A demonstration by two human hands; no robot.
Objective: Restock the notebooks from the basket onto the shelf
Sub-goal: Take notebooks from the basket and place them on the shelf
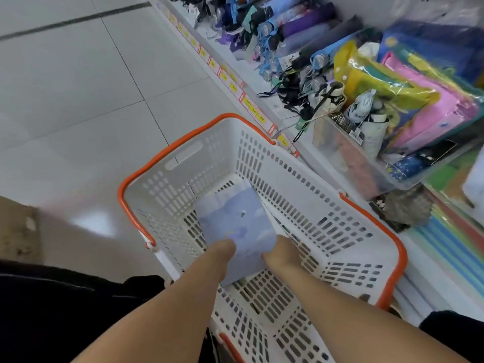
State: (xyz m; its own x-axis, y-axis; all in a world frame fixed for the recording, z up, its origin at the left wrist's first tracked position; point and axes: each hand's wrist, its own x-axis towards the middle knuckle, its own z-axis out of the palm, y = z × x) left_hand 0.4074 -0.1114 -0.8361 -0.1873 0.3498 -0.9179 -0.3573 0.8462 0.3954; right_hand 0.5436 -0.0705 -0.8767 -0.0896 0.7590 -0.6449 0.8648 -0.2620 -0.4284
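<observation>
Both bare forearms reaching forward and down, nearly parallel, converging slightly. Left hand (222,248) gripping the near left edge of a notebook (235,226), fingers hidden beneath. Right hand (281,254) holding its near right edge, fingers curled under, out of sight

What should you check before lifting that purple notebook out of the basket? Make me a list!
1. Both hands on the pale purple notebook: ok. The left hand and right hand meet its near edge.
2. Firm grip: cannot tell; the fingers are hidden.
3. Way up out of the white plastic basket with orange handles: ok, nothing lies over the notebook.
4. Handles out of the way: ok, folded down along the rim.
5. Free spot on the white shelf: cannot tell; folded umbrellas and colourful plastic folders fill it.
</observation>
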